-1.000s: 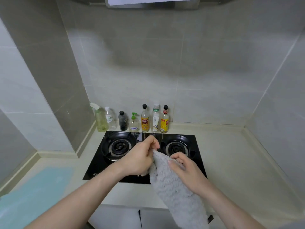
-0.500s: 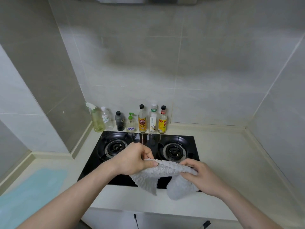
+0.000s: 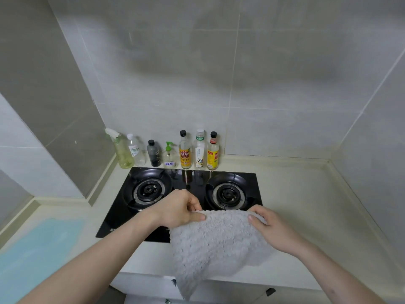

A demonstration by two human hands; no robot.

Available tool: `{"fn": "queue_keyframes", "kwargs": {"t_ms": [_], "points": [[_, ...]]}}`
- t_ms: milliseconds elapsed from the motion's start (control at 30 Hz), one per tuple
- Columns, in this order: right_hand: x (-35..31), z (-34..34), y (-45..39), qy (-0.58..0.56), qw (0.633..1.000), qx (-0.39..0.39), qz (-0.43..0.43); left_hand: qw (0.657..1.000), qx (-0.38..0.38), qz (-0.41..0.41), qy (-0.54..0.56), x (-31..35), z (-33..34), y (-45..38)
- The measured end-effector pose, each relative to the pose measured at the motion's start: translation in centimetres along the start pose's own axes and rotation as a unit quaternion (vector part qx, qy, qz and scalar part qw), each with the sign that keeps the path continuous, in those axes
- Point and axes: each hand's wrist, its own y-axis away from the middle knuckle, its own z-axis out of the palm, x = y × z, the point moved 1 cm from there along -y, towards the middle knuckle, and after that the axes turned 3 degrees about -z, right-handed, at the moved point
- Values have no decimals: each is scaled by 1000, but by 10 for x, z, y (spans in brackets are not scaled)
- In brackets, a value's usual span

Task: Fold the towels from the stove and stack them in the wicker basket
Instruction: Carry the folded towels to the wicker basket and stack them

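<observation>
A: In the head view, what is held, and where?

B: One grey towel (image 3: pixel 217 240) is seen, held up in the air between the two hands, just in front of the black stove (image 3: pixel 182 200). Its top edge is pinched by the left hand (image 3: pixel 177 210) at one corner, thumb on the near side. The other top corner is gripped by the right hand (image 3: pixel 266 227), fingers curled over the edge. The rest of the cloth hangs below both hands, past the counter edge.

A: How is it expected to handle?

B: It is judged soft, fluffy and light; no shape is kept where it is not held, so it sags and bunches. Little risk of slipping is judged from the pile. The two top corners are thought the best places to take hold, so that an even fold can be made.

A: And the counts?

B: One towel, two burners on the stove beyond the hands, seven bottles (image 3: pixel 185 150) in a row behind it. One pale blue mat (image 3: pixel 37 249) is seen well left of the left hand. No wicker basket is in view.
</observation>
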Motion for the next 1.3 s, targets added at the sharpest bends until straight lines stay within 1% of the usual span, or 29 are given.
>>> {"fn": "queue_keyframes", "kwargs": {"t_ms": [167,300,433,600,733,867,967,1033,1167,1300], "points": [[50,5,-31,24,998,-9,54,998,-11,-57,-27,-17,39,-51],[92,9,-53,58,994,-18,90,994,27,-99,-43,-28,70,-84],[125,8,-75,93,987,10,128,991,45,-129,-14,-34,88,-111],[147,-1,-99,106,982,60,141,988,59,-143,0,-45,97,-136],[149,-8,-102,110,983,70,129,989,72,-132,7,-47,102,-141],[152,-9,-89,115,988,61,88,993,65,-101,-11,-50,119,-131],[163,2,-74,89,993,51,63,994,72,-76,-11,-52,134,-117],[170,11,-64,65,996,42,53,996,63,-57,-18,-55,144,-107],[175,26,-39,61,996,15,67,996,24,-41,-71,-67,168,-91],[183,43,-18,87,990,-16,111,996,-3,-11,-89,-68,184,-80]]}}
